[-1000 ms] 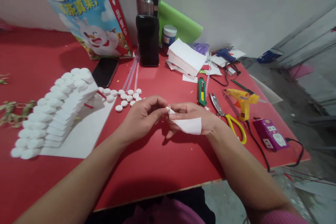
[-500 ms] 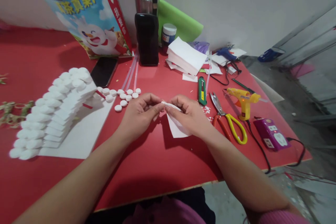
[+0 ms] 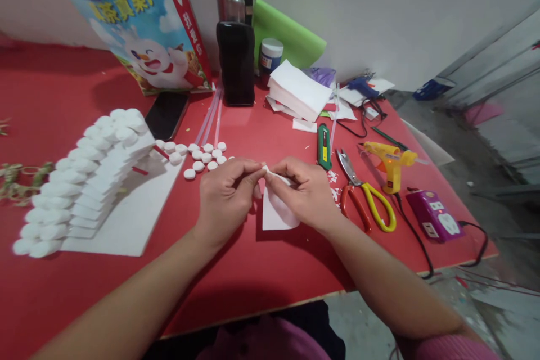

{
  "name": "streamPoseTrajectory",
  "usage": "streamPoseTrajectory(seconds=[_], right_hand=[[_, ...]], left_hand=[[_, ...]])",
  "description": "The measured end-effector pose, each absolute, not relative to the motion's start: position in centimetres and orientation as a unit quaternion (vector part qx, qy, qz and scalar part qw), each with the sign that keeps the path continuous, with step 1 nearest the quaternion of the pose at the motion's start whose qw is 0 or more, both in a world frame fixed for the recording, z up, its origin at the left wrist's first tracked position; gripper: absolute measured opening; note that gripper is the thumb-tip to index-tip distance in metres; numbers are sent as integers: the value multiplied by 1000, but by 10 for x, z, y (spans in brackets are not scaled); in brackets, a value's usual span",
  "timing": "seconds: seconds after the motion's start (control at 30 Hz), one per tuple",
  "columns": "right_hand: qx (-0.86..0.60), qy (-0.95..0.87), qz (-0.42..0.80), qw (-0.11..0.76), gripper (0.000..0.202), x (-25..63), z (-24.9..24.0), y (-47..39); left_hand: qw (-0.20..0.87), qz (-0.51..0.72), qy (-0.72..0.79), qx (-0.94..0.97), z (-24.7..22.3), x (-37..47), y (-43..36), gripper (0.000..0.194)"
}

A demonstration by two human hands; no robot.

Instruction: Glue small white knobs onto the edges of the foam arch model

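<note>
On the near part of a red worktop (image 3: pixel 295 270), a white paper strip (image 3: pixel 276 215) is held aloft at the centre. Its far end is pinched by the left grip (image 3: pixel 225 194) and the right grip (image 3: pixel 311 191), thumbs against fingers. The paper could be creased if squeezed unevenly. Just beyond the left grip, small white discs (image 3: pixel 207 157) are scattered and might be knocked by a careless sweep; farther right, a yellow glue gun (image 3: pixel 393 164) is placed.

Blue bag (image 3: pixel 130 25): white characters, "承诺" clear; yellow line beneath, "茶真果!". Red side strip (image 3: pixel 184 11): "我", white heart, then smaller characters, probably "我爱你". Jar (image 3: pixel 270 56) label: print too small.
</note>
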State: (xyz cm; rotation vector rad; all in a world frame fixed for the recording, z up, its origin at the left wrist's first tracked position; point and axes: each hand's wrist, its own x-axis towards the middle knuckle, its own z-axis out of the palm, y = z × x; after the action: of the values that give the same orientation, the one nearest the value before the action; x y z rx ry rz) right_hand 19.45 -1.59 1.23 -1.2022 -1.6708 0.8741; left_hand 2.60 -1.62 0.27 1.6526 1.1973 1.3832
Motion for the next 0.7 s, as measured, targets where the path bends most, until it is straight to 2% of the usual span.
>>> streamPoseTrajectory(seconds=[0.17,0.27,0.57,0.7], right_hand=[[-492,-651,348,461,16,197,11,-13],[-481,-653,349,469,17,201,9,-10],[-489,-676,323,447,20,206,9,-9],[-501,-676,331,427,17,204,7,-9]], left_hand=[[190,519,413,724,-6,26,-18,22],[154,516,400,742,-7,26,-18,24],[182,515,382,746,-6,27,-18,25],[263,517,412,702,-7,29,-17,22]])
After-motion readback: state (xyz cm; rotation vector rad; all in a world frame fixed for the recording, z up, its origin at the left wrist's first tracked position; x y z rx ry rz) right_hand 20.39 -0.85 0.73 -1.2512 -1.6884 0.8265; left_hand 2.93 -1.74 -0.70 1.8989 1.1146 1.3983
